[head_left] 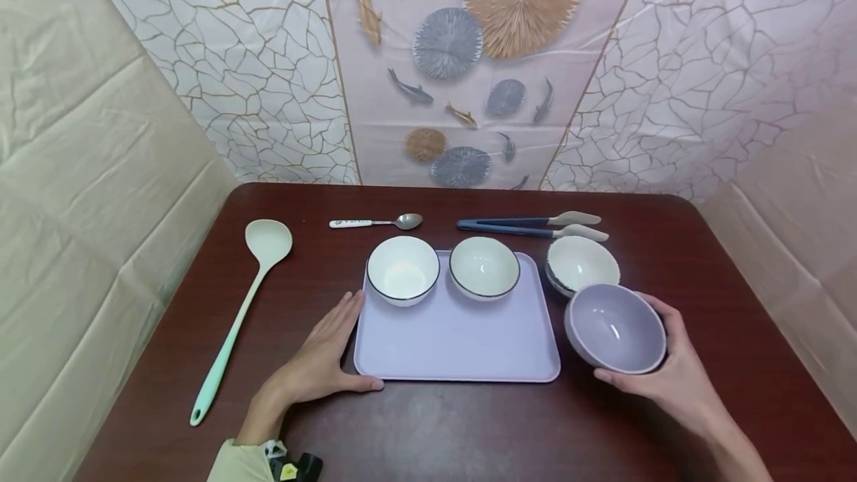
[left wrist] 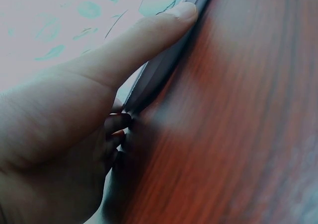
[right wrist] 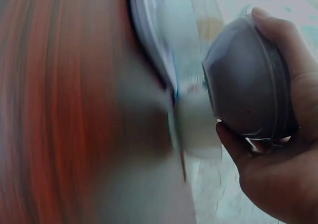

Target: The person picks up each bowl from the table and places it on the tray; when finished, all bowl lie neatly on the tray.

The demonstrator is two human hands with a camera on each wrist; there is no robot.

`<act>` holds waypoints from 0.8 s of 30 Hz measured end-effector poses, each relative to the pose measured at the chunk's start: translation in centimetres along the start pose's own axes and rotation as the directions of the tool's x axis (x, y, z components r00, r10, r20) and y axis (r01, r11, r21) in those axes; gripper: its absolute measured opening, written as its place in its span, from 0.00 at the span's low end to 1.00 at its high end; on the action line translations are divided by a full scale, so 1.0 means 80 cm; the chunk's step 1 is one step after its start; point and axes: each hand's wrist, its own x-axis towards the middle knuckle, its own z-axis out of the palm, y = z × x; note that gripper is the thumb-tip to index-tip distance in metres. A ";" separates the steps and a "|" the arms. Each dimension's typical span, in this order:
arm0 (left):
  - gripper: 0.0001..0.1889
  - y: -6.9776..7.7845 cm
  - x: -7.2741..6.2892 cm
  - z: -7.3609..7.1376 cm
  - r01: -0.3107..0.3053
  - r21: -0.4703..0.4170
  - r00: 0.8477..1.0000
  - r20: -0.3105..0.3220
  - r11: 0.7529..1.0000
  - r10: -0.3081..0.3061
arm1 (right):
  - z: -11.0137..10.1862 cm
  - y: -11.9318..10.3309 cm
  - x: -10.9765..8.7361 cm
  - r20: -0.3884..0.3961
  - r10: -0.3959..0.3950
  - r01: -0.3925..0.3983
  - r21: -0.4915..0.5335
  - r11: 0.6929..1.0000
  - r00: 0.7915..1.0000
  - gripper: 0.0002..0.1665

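On the table lies a lavender tray (head_left: 455, 352) with two white dark-rimmed bowls, a left bowl (head_left: 403, 270) and a right bowl (head_left: 483, 270), along its back. My left hand (head_left: 321, 359) rests against the tray's left front corner, fingers straight along the side and thumb at the front edge. In the left wrist view the thumb (left wrist: 159, 33) touches the tray's rim. My right hand (head_left: 676, 370) grips a purple bowl (head_left: 616, 329) right of the tray. The right wrist view shows this bowl (right wrist: 248, 80) held off the table between thumb and fingers.
Behind the purple bowl stands a white bowl (head_left: 582, 266) with a rough-looking rim. Blue-handled tongs (head_left: 509, 227) and a small spoon (head_left: 375, 222) lie behind the tray. A green-handled ladle (head_left: 241, 311) lies at the left. Curtains and a patterned backdrop surround the table.
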 end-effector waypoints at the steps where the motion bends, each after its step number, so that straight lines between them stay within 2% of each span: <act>1: 0.69 0.000 0.000 0.000 -0.001 0.002 1.000 -0.001 1.000 0.001 | 0.007 -0.007 0.000 0.015 -0.009 0.009 0.006 1.000 1.000 0.70; 6: 0.69 -0.001 0.000 -0.003 -0.009 0.016 1.000 -0.013 1.000 0.010 | 0.053 -0.041 0.004 0.121 -0.028 0.017 0.091 0.996 0.992 0.71; 12: 0.69 -0.001 0.000 -0.006 -0.034 0.033 0.999 -0.030 0.999 0.035 | 0.132 -0.083 0.009 0.225 -0.035 -0.016 0.221 0.975 0.974 0.70; 18: 0.68 -0.002 0.000 -0.007 -0.067 0.051 0.996 -0.055 0.996 0.069 | 0.208 -0.105 0.019 0.266 -0.067 0.015 0.193 0.981 0.961 0.69; 24: 0.68 -0.004 -0.002 -0.002 -0.073 0.054 0.995 -0.058 0.996 0.076 | 0.248 -0.104 0.024 0.280 -0.070 0.031 0.141 0.989 0.958 0.72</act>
